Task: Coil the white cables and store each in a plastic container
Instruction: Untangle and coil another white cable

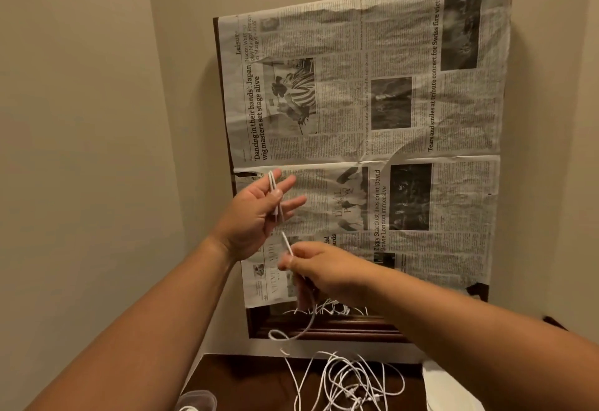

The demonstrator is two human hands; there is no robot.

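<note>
My left hand (pixel 259 209) is raised in front of the newspaper, palm toward me, fingers spread. Its thumb pins a short loop of white cable (pixel 274 190) against the fingers. Just below and to the right, my right hand (pixel 321 268) pinches the same cable near its plug end (pixel 287 243). From there the cable hangs down in a curve (pixel 291 334). A tangle of several more white cables (pixel 350 384) lies on the dark wooden surface below. A clear plastic container (pixel 197 401) shows at the bottom edge, partly cut off.
A newspaper sheet (pixel 372 118) covers a dark wood-framed panel (pixel 324 326) on the beige wall. Another wall (pixel 81 118) closes in on the left. A white object (pixel 447 388) sits at the bottom right on the dark tabletop (pixel 246 378).
</note>
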